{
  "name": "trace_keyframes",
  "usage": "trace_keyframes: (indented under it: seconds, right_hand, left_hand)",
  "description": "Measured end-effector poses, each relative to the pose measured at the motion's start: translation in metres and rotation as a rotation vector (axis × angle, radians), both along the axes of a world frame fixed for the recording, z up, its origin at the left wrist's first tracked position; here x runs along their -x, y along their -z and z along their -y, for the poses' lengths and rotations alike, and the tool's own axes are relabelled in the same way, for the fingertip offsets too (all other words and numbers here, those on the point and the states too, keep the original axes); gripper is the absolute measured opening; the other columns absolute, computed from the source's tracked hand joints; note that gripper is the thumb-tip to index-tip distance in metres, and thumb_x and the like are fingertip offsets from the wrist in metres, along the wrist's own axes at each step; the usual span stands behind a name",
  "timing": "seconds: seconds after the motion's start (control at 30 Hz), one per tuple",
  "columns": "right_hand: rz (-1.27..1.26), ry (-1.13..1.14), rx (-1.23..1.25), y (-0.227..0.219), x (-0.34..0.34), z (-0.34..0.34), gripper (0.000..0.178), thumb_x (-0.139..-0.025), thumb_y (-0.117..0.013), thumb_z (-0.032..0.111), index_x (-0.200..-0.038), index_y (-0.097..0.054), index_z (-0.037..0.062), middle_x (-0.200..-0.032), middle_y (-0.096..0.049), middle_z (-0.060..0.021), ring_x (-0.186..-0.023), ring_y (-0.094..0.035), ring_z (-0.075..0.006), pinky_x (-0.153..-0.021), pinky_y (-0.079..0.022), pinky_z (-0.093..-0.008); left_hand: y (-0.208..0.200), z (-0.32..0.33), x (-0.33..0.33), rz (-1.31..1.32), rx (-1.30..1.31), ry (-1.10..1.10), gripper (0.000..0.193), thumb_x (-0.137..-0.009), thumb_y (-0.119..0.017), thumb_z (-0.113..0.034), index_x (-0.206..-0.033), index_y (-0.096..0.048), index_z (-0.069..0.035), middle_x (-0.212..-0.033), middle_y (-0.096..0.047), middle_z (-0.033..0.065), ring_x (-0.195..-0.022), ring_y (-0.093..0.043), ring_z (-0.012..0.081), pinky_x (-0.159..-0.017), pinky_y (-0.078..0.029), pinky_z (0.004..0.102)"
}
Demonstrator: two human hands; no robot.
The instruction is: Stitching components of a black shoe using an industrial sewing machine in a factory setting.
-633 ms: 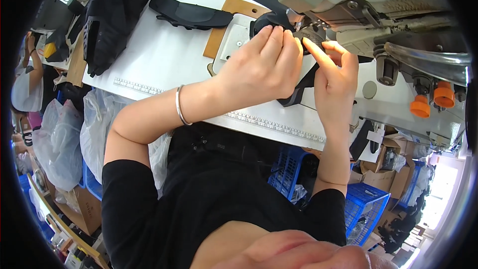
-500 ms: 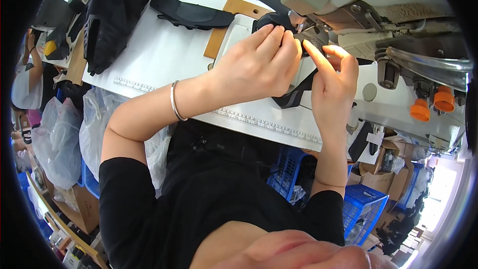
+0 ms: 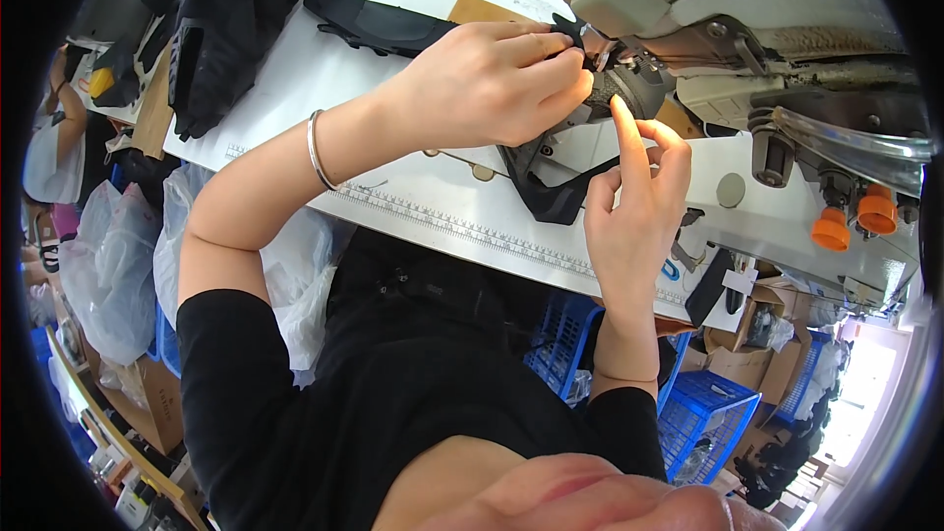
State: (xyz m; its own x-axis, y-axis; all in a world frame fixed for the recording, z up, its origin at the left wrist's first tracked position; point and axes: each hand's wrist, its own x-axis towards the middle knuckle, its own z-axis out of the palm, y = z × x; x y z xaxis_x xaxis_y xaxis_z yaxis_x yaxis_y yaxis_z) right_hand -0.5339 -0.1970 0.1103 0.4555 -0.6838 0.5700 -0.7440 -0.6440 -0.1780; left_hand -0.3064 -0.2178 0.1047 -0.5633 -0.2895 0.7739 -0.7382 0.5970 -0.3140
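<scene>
My left hand [image 3: 501,84], with a bangle at the wrist, is closed at the sewing machine's needle area. It pinches a black fabric piece [image 3: 567,31], which the fingers largely hide. My right hand [image 3: 639,202] holds nothing; its index finger points up to a dark grey rounded machine part [image 3: 639,88] under the needle, and the other fingers are loosely bent. Below the left hand, a black strap [image 3: 556,199] bends over the table edge of the machine bed. A long black padded strip [image 3: 379,22] lies left of the machine, its right end behind my left hand.
The sewing machine head [image 3: 619,5] overhangs the white table [image 3: 280,88]. Orange knobs [image 3: 875,205] hang at right. A black bag-like bundle [image 3: 221,34] lies at far left. Plastic bags [image 3: 113,275] and blue crates [image 3: 703,423] stand below the table. Another person's arm [image 3: 69,118] shows at far left.
My right hand has drawn down and slightly left, away from my left hand. The left forearm has shifted left. The grey rounded machine part shows more, and the black piece at the needle shows less.
</scene>
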Motion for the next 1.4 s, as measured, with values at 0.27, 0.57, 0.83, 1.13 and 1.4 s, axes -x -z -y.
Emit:
trace_keyframes:
  seconds: [0.27, 0.57, 0.83, 1.13, 1.4]
  right_hand:
    - [0.035, 0.02, -0.006, 0.004, -0.005, -0.002, 0.067, -0.074, -0.058, -0.013, -0.137, -0.066, 0.0088, -0.115, -0.055, -0.0098, -0.084, -0.056, -0.021, -0.075, -0.049, -0.036]
    - [-0.02, 0.057, 0.065, 0.006, -0.016, -0.007, 0.065, -0.074, -0.059, -0.011, -0.135, -0.066, 0.0083, -0.111, -0.054, -0.0103, -0.088, -0.056, -0.0241, -0.075, -0.049, -0.0374]
    - [-0.029, 0.046, 0.112, 0.001, -0.013, 0.003, 0.062, -0.071, -0.065, -0.007, -0.13, -0.068, 0.0113, -0.107, -0.052, -0.0073, -0.089, -0.056, -0.0251, -0.068, -0.053, -0.0372]
    - [0.002, 0.074, 0.03, -0.003, -0.015, 0.003, 0.06, -0.077, -0.058, -0.008, -0.131, -0.07, 0.0122, -0.104, -0.052, -0.0075, -0.089, -0.056, -0.0227, -0.078, -0.05, -0.0374]
    - [-0.011, 0.021, 0.143, 0.0, -0.007, 0.019, 0.055, -0.074, -0.064, -0.004, -0.125, -0.073, 0.0162, -0.103, -0.054, -0.0053, -0.089, -0.056, -0.0233, -0.066, -0.052, -0.0366]
  left_hand:
    - [-0.002, 0.009, -0.011, -0.008, -0.04, 0.073, 0.023, -0.073, -0.073, -0.006, -0.096, -0.073, -0.004, -0.105, -0.071, 0.0058, -0.098, -0.075, 0.0209, -0.083, -0.064, 0.0295]
    - [-0.009, 0.021, -0.024, -0.088, -0.071, 0.222, 0.011, -0.082, -0.072, -0.01, -0.092, -0.07, -0.007, -0.092, -0.067, 0.0015, -0.08, -0.07, 0.0195, -0.064, -0.059, 0.0306]
    - [-0.008, 0.022, -0.026, -0.009, -0.147, 0.14, 0.03, -0.073, -0.072, -0.007, -0.102, -0.076, -0.004, -0.107, -0.073, 0.0065, -0.088, -0.072, 0.0214, -0.071, -0.06, 0.0307]
    - [-0.009, 0.021, -0.024, -0.017, -0.126, 0.111, 0.031, -0.072, -0.073, -0.008, -0.103, -0.076, -0.006, -0.108, -0.073, 0.0054, -0.085, -0.072, 0.0211, -0.072, -0.059, 0.0303]
    - [-0.01, 0.024, -0.023, -0.053, -0.049, 0.137, 0.027, -0.072, -0.075, -0.009, -0.099, -0.074, -0.008, -0.103, -0.071, 0.0025, -0.091, -0.069, 0.0213, -0.075, -0.058, 0.0316]
